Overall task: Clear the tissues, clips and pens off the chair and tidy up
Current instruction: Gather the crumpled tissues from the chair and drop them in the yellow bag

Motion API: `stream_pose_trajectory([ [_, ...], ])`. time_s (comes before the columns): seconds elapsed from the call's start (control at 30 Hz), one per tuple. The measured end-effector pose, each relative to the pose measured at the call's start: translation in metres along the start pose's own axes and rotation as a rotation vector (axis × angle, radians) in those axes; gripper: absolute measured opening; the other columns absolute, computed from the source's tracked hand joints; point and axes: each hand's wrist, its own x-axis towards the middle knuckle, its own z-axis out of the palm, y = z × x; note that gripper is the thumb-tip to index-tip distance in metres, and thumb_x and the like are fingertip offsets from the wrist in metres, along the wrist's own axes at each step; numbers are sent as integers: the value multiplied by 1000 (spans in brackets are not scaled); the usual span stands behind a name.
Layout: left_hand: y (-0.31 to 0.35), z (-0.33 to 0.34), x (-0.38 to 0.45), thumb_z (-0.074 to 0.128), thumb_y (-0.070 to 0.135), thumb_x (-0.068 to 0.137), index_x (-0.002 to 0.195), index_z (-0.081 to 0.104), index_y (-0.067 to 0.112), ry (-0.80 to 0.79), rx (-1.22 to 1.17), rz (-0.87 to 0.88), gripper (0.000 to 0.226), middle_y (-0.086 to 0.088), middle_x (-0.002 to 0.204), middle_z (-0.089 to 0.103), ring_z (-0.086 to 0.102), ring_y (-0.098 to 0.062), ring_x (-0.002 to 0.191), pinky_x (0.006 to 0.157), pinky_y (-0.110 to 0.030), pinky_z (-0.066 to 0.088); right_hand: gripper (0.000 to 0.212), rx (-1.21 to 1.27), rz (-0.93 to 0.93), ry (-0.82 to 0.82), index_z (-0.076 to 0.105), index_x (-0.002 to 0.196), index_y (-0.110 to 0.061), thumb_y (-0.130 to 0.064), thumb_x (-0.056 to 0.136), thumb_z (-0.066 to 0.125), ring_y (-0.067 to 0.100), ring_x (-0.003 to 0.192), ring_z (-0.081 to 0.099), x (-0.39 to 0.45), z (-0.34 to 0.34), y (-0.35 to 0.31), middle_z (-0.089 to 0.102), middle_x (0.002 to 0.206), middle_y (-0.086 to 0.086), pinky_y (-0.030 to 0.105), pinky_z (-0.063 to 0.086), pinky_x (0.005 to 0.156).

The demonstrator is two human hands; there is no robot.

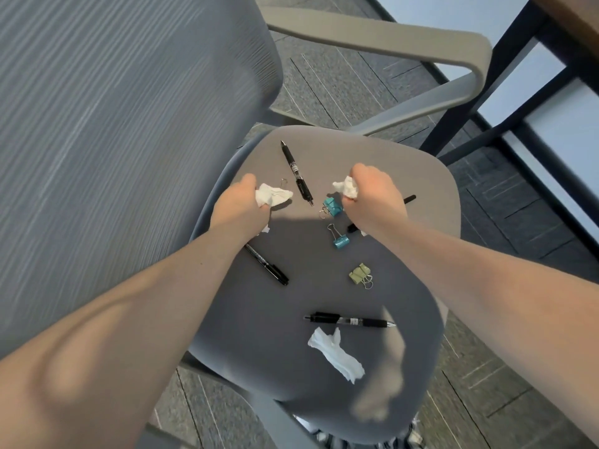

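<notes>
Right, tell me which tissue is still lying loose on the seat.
The long crumpled tissue near the front edge, just below the clear-barrelled pen. The other two are balled up in the left hand and right hand.

On the grey chair seat (291,367) you have three black pens: one (296,173) lying at the back, one (267,265) partly under your left arm, one (350,320) lying crosswise toward the front. Two teal clips (334,206) (341,242) sit mid-seat, an olive clip (359,273) nearer. A white crumpled tissue (337,354) lies at the front. Each hand clutches a wadded tissue, left (272,196) and right (347,187).
</notes>
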Motion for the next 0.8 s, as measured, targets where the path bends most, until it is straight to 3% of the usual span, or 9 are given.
stream_pose_trajectory([
  [0.13, 7, -7, -19, 51, 25, 89, 100, 43, 13, -100, -15, -5, 18, -2, 90, 47, 45, -24, 82, 67, -33, 35, 9, -2, 29, -61, 47, 86, -8, -14, 87, 53, 28, 79, 41, -26, -11, -1, 40, 89, 6, 33, 37, 61],
  [0.27, 15, -8, -38, 47, 19, 84, 117, 38, 11, -218, -10, -2, 34, -5, 91, 53, 51, -29, 82, 64, -34, 42, 6, -26, 73, -212, 45, 91, -11, -6, 87, 47, 28, 76, 43, -62, -17, 0, 41, 82, 2, 27, 30, 54],
  [0.33, 21, -11, -47, 43, 16, 82, 122, 38, 19, -297, 18, 28, 40, -7, 102, 61, 55, -31, 89, 72, -38, 50, 18, 24, 91, -338, 48, 101, -14, -4, 86, 43, 28, 74, 52, -80, -19, 0, 48, 80, 3, 26, 37, 54],
  [0.43, 30, -13, -62, 42, 13, 82, 85, 41, 18, -326, 90, 109, 6, -9, 98, 63, 52, -30, 78, 64, -34, 46, 30, 90, 80, -532, 59, 110, -8, 1, 87, 42, 25, 79, 53, -102, -17, -4, 52, 95, 8, 23, 39, 55],
  [0.47, 34, -12, -67, 42, 12, 83, 78, 37, 16, -314, 116, 131, 7, -10, 93, 60, 48, -30, 76, 61, -32, 39, 26, 54, 53, -557, 61, 106, -5, -1, 87, 44, 25, 82, 53, -107, -15, -5, 54, 97, 10, 23, 41, 59],
  [0.53, 39, -10, -76, 43, 11, 84, 77, 35, 13, -300, 155, 153, 11, -9, 89, 49, 43, -29, 77, 62, -31, 32, 16, -16, 20, -557, 62, 93, -8, -12, 85, 48, 26, 91, 58, -119, -10, -5, 60, 103, 10, 30, 51, 75],
  [0.6, 43, -7, -85, 45, 11, 84, 78, 35, 12, -293, 167, 163, 11, -6, 88, 43, 41, -28, 78, 64, -31, 31, 13, -24, 2, -614, 59, 88, -13, -23, 87, 51, 25, 97, 57, -132, -2, -6, 60, 106, 10, 36, 52, 79],
  [0.7, 48, -1, -97, 46, 11, 83, 79, 35, 11, -312, 190, 160, 11, -7, 87, 42, 41, -28, 76, 64, -32, 32, 46, -63, -46, -674, 58, 100, -5, -47, 83, 62, 29, 93, 56, -153, 13, -5, 57, 105, 12, 35, 44, 70],
  [0.8, 56, 6, -110, 45, 15, 83, 83, 36, 14, -352, 254, 161, 9, -5, 88, 42, 43, -29, 77, 64, -33, 35, 60, -179, -113, -649, 57, 110, -9, -57, 76, 68, 31, 103, 56, -173, 29, 0, 54, 112, 10, 34, 40, 68],
])
